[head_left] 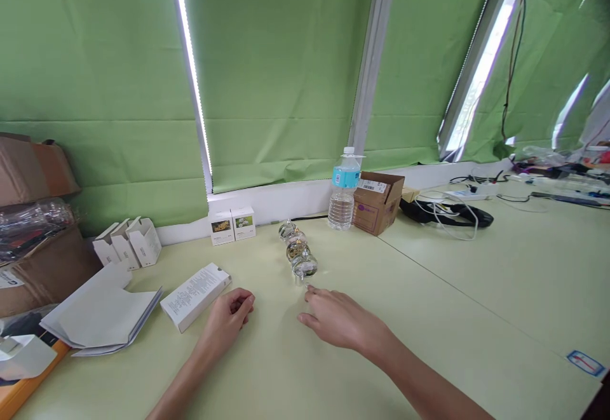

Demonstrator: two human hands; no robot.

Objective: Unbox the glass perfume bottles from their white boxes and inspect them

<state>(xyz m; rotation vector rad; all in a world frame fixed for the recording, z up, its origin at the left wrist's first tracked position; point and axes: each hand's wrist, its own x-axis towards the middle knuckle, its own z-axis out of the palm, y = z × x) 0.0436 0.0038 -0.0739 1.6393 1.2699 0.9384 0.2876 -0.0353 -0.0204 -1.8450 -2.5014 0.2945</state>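
Note:
Several small round glass pieces stand in a row on the table, running away from me. They look clear, some with golden and whitish parts inside; their exact kind is hard to tell. My right hand lies just in front of the nearest one, index finger stretched toward its small clear end and thumb apart. Whether the fingertip touches it I cannot tell. My left hand rests on the table with its fingers curled in, nothing visible in them. Beside it on the left lies a white printed box.
Two small white picture boxes and white open cartons stand along the wall. A water bottle and a brown cardboard box are behind. Folded papers lie left; a black pouch with white cables lies right.

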